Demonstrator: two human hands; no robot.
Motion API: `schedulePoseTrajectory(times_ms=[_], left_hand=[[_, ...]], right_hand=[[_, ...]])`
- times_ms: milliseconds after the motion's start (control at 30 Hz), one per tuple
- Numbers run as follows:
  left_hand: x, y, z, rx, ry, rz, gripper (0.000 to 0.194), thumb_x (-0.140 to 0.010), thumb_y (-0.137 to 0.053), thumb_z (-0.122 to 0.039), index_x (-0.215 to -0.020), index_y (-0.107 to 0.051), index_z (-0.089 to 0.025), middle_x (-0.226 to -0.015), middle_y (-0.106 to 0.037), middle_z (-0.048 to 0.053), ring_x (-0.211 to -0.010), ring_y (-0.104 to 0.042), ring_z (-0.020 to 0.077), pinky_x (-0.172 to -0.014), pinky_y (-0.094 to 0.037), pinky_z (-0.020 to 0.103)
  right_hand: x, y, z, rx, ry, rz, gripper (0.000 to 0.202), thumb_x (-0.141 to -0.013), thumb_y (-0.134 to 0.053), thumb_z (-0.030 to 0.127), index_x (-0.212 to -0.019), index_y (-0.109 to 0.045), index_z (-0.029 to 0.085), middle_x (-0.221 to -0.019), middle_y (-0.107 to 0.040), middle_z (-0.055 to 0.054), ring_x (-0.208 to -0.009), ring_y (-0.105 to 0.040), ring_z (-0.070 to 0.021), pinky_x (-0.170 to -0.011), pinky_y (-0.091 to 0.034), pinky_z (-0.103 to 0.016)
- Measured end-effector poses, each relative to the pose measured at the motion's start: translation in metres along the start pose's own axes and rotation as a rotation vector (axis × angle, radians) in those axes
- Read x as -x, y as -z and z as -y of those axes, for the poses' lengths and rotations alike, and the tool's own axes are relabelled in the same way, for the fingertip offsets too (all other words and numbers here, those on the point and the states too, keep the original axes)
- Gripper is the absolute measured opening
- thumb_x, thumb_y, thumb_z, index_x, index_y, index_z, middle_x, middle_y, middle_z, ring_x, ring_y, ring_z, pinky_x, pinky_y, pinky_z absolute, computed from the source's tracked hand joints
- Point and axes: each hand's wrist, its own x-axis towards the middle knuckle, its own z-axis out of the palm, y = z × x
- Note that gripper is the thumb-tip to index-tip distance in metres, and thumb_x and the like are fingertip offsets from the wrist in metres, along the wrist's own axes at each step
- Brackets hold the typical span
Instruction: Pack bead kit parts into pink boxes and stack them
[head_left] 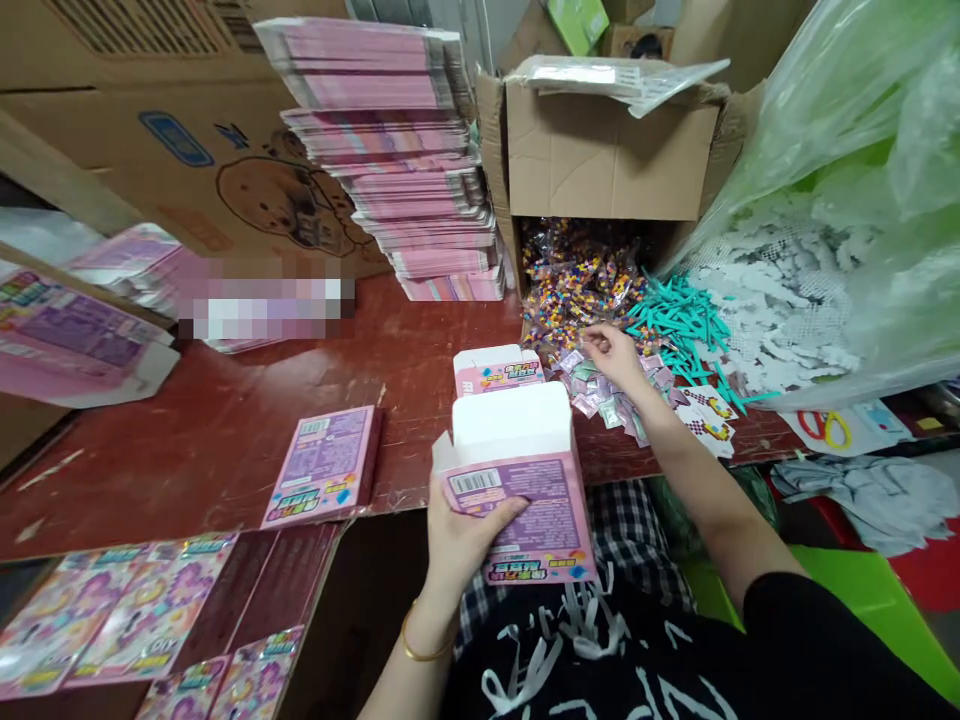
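My left hand (457,545) grips a pink and purple cardboard box (536,520) near the table's front edge, thumb across its printed panel. The box's white top flap (514,420) stands up and open; its inside is hidden. My right hand (613,358) reaches over a heap of small shiny packets (600,392), fingertips pinched together beside clear bags of colourful beads (574,290). Whatever is between those fingertips is too small to make out. Another pink box (487,372) lies behind the held one.
Teal plastic sticks (686,320) lie right of the beads, before a large clear bag of white pieces (795,300). An open carton (611,150) stands behind the beads. Stacked flat boxes (420,190) rise to its left. One closed box (326,465) sits on the red table (225,430).
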Motion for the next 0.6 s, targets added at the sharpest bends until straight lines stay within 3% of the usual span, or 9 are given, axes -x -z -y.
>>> schedulePoseTrajectory(times_ms=[100, 233, 300, 367, 433, 500, 567, 600], left_hand=[[-0.005, 0.008, -0.006, -0.002, 0.045, -0.039, 0.088, -0.046, -0.094, -0.048, -0.118, -0.054, -0.017, -0.101, -0.068, 0.006, -0.097, -0.069, 0.0289, -0.089, -0.058, 0.043], [-0.022, 0.011, -0.001, -0.027, 0.119, -0.005, 0.073, -0.052, -0.091, -0.049, -0.107, -0.055, -0.018, -0.092, -0.067, 0.004, -0.082, -0.070, 0.0235, -0.078, -0.060, 0.038], [-0.042, 0.011, 0.008, -0.030, 0.117, -0.028, 0.074, -0.062, -0.087, -0.048, -0.118, -0.049, -0.018, -0.109, -0.066, 0.009, -0.094, -0.070, 0.0246, -0.087, -0.059, 0.041], [-0.066, 0.009, 0.017, -0.064, 0.069, -0.021, 0.087, -0.069, -0.082, -0.047, -0.136, -0.036, -0.017, -0.132, -0.057, 0.018, -0.116, -0.064, 0.0302, -0.102, -0.051, 0.048], [-0.084, 0.003, 0.020, -0.211, -0.051, -0.013, 0.103, -0.068, -0.083, -0.048, -0.146, -0.027, -0.012, -0.148, -0.041, 0.027, -0.139, -0.043, 0.0379, -0.117, -0.033, 0.057], [-0.090, -0.011, 0.014, -0.385, -0.221, -0.041, 0.107, -0.067, -0.084, -0.048, -0.149, -0.028, -0.009, -0.158, -0.025, 0.030, -0.151, -0.020, 0.0403, -0.123, -0.015, 0.059], [-0.082, -0.031, -0.001, -0.396, -0.346, 0.012, 0.106, -0.068, -0.084, -0.047, -0.151, -0.029, -0.012, -0.163, -0.019, 0.025, -0.153, -0.015, 0.0371, -0.125, -0.012, 0.055], [-0.074, -0.044, -0.010, -0.315, -0.350, 0.103, 0.104, -0.068, -0.084, -0.047, -0.151, -0.030, -0.015, -0.162, -0.025, 0.023, -0.151, -0.023, 0.0353, -0.124, -0.018, 0.053]], right_hand=[[-0.038, -0.023, -0.043, 0.314, -0.042, 0.030, 0.030, -0.083, -0.061, 0.008, -0.111, -0.071, 0.011, -0.125, -0.064, -0.019, -0.120, -0.053, -0.0315, -0.102, -0.042, -0.047], [-0.052, -0.034, -0.070, 0.451, 0.017, 0.092, 0.015, -0.084, -0.065, 0.016, -0.096, -0.074, 0.016, -0.136, -0.056, -0.016, -0.126, -0.047, -0.0349, -0.104, -0.036, -0.052], [-0.056, -0.029, -0.075, 0.387, 0.028, -0.010, 0.011, -0.087, -0.063, 0.020, -0.093, -0.070, 0.015, -0.138, -0.053, -0.017, -0.121, -0.052, -0.0312, -0.100, -0.041, -0.046], [-0.059, -0.018, -0.077, 0.171, 0.018, -0.222, 0.011, -0.089, -0.061, 0.026, -0.092, -0.064, 0.016, -0.127, -0.057, -0.017, -0.110, -0.058, -0.0260, -0.093, -0.047, -0.039], [-0.055, -0.005, -0.070, -0.081, 0.007, -0.454, 0.017, -0.089, -0.059, 0.035, -0.093, -0.056, 0.018, -0.104, -0.062, -0.012, -0.093, -0.062, -0.0213, -0.082, -0.050, -0.034], [-0.035, 0.006, -0.049, -0.303, -0.006, -0.607, 0.025, -0.089, -0.060, 0.043, -0.094, -0.050, 0.021, -0.084, -0.060, -0.004, -0.078, -0.062, -0.0177, -0.071, -0.050, -0.030], [-0.002, 0.012, -0.015, -0.477, -0.034, -0.597, 0.032, -0.085, -0.066, 0.049, -0.091, -0.048, 0.023, -0.075, -0.057, 0.002, -0.068, -0.060, -0.0143, -0.064, -0.047, -0.026], [0.018, 0.012, 0.005, -0.546, -0.060, -0.518, 0.035, -0.082, -0.070, 0.050, -0.089, -0.048, 0.023, -0.073, -0.056, 0.003, -0.064, -0.059, -0.0127, -0.061, -0.047, -0.024]])
